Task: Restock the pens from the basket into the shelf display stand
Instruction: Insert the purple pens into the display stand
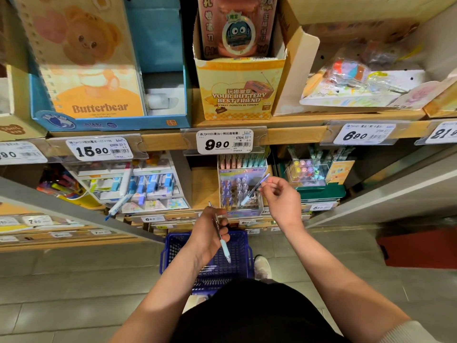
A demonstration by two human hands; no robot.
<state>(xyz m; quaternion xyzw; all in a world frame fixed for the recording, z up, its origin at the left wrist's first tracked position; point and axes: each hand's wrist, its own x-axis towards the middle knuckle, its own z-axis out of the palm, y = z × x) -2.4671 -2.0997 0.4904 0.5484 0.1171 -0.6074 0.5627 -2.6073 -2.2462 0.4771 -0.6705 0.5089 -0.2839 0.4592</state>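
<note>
One pen (254,188), upper end pinched between right hand (282,203) fingers (266,186).

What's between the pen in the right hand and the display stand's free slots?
Nothing visible. The right hand pinches the pen, tip down, over the display stand. The left hand, gripping a spare pen, is lower, off that path.

Stationery shop: shelves (296,121) with price tags (224,141)
</note>
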